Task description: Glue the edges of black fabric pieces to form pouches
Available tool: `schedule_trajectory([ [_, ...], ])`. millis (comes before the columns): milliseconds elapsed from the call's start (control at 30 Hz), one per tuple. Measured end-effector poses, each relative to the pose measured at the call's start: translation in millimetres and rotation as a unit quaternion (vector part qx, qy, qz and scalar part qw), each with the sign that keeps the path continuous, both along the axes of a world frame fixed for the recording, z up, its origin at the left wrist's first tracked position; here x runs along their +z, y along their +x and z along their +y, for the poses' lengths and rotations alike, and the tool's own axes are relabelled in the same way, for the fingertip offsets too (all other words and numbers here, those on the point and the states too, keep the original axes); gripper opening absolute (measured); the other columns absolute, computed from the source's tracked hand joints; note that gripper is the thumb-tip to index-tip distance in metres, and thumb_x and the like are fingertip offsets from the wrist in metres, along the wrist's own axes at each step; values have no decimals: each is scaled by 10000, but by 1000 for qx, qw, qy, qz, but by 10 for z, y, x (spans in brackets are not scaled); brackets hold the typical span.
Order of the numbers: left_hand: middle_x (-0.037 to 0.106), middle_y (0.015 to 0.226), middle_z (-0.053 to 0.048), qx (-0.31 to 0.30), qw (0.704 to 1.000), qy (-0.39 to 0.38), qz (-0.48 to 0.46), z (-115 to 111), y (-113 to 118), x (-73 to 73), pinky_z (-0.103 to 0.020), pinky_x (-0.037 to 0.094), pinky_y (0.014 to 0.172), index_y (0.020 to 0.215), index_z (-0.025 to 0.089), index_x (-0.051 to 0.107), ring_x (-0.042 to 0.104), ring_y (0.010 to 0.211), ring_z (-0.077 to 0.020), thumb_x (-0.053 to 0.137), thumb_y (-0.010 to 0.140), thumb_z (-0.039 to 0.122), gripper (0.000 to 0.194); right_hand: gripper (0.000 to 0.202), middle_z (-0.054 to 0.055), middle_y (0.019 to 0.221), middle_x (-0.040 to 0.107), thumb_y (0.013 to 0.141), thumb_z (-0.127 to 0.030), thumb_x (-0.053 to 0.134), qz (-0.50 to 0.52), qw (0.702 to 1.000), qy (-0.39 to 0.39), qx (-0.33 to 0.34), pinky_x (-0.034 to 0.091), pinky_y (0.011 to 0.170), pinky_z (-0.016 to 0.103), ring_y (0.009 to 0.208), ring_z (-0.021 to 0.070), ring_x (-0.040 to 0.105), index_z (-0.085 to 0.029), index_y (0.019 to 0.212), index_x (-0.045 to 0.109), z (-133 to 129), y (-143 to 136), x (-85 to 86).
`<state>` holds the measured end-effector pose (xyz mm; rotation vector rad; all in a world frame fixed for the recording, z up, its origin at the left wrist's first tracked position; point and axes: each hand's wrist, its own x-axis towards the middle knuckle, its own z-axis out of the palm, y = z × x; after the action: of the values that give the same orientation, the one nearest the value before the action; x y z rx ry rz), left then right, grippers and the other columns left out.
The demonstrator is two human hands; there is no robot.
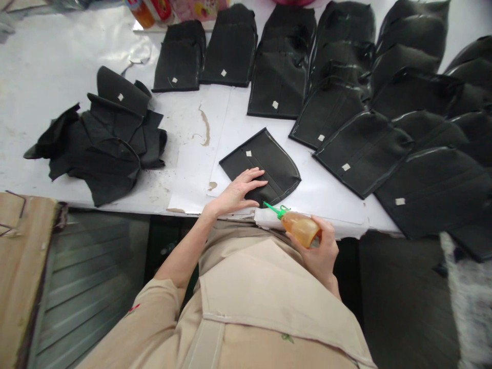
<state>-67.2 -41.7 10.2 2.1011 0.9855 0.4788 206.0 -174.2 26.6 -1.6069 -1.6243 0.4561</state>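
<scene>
In front of me a black leather-like piece [274, 164] lies flat on the white-covered table, with a straight edge, a curved side and a small pale square label. My left hand [246, 189] rests on it with fingers stretched out. My right hand [321, 243] is wrapped round a squeeze bottle [300, 228] of amber liquid, probably glue. Its green nozzle [272, 207] points left, with the tip at the piece's near edge. A glossy line runs along the curved side of the piece.
Several similar black pieces [284, 66] lie overlapped in rows at the back and right. A crumpled black pile [111, 133] sits on the left. Colourful containers [161, 10] stand at the back. The table's front edge [184, 211] is close to my body; a wooden board [23, 256] is at lower left.
</scene>
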Motion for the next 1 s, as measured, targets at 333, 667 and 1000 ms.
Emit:
schedule_trajectory([
  [333,450,1590,-158,6,1000,-7,12,-1,3,19,-604,290,1245,1401,257,613,345,1526,-342,828,823,358,626,670,80,1132,687,696,-556,874,96,981,-157,-53,589,814,411,946,255,679,-227,1221,620,12,88,100],
  [667,482,1557,-165,70,976,69,193,-110,383,200,-548,378,1176,1431,214,580,419,1451,-365,766,867,434,633,515,95,1105,688,886,-703,576,522,822,-185,-135,581,628,400,825,244,680,-279,1170,648,66,364,92],
  [1000,475,1530,-234,57,942,103,313,-119,719,319,-493,462,1022,1472,124,521,496,1316,-384,706,907,484,695,530,95,1149,643,761,-411,831,384,901,-49,-197,572,637,370,796,217,677,-202,1181,585,35,449,147],
])
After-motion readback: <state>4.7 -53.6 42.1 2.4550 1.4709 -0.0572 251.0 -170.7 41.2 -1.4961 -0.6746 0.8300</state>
